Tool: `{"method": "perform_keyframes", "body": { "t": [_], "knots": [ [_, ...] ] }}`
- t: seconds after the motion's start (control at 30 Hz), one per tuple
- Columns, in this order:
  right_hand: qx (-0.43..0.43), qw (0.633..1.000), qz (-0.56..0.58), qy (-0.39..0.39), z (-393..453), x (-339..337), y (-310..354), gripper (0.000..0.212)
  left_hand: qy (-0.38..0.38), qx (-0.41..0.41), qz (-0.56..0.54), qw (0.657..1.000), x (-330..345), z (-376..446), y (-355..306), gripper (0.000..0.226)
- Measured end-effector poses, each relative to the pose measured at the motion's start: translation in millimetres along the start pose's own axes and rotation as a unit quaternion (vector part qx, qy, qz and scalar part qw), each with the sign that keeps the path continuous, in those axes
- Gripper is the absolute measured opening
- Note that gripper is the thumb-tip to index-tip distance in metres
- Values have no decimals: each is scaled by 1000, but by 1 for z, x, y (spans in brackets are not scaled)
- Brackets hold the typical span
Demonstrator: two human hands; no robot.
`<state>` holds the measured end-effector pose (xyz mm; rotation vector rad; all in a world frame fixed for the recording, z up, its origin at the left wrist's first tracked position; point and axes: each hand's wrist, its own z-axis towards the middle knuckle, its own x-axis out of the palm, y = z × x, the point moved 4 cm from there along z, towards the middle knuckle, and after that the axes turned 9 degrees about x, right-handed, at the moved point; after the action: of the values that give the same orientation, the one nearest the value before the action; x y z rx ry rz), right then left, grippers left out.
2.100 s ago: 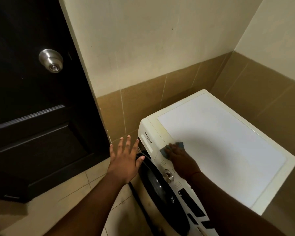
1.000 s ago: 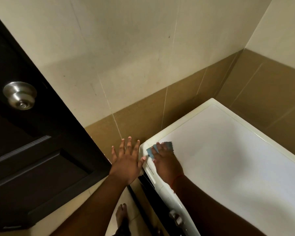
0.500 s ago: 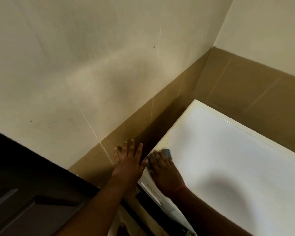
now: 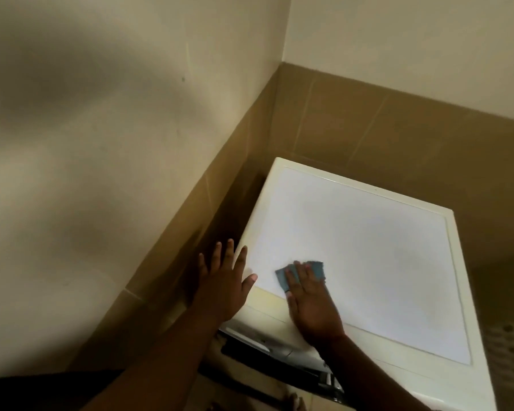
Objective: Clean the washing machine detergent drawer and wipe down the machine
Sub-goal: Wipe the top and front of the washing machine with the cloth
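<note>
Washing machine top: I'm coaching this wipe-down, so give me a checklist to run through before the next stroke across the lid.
1. Small blue-grey cleaning cloth is under the right hand, flat fingers pressing it down: ok.
2. Cloth is on the white washing machine top, near the front left corner: ok.
3. Left hand is open, fingers spread over the left edge, out of the cloth's way: ok.
4. Path to the back and right of the panel shows nothing lying on it: ok.
5. Detergent drawer shut: cannot tell, front is mostly hidden.

home laundry corner, washing machine (image 4: pixel 368 247), tiled walls (image 4: pixel 368 129)
</note>
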<state>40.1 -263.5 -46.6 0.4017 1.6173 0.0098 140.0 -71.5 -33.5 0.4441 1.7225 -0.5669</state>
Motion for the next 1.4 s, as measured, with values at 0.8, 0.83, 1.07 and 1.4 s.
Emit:
{"method": "perform_keyframes", "body": {
  "t": [0.8,0.83,1.07,1.4],
  "knots": [
    [-56,996,-57,35,-12,-27,-121,73,-3,-30,24,999,-10,11,-140,79],
    [-93,993,-60,35,-10,-27,-129,72,1,-40,19,999,-9,9,-142,78],
    [-121,990,-61,32,0,-31,-144,70,-9,-76,0,997,-11,-12,-151,73],
    [-26,999,-18,10,24,-44,-149,61,-18,-80,-10,997,-10,-12,-139,71]
  ]
}}
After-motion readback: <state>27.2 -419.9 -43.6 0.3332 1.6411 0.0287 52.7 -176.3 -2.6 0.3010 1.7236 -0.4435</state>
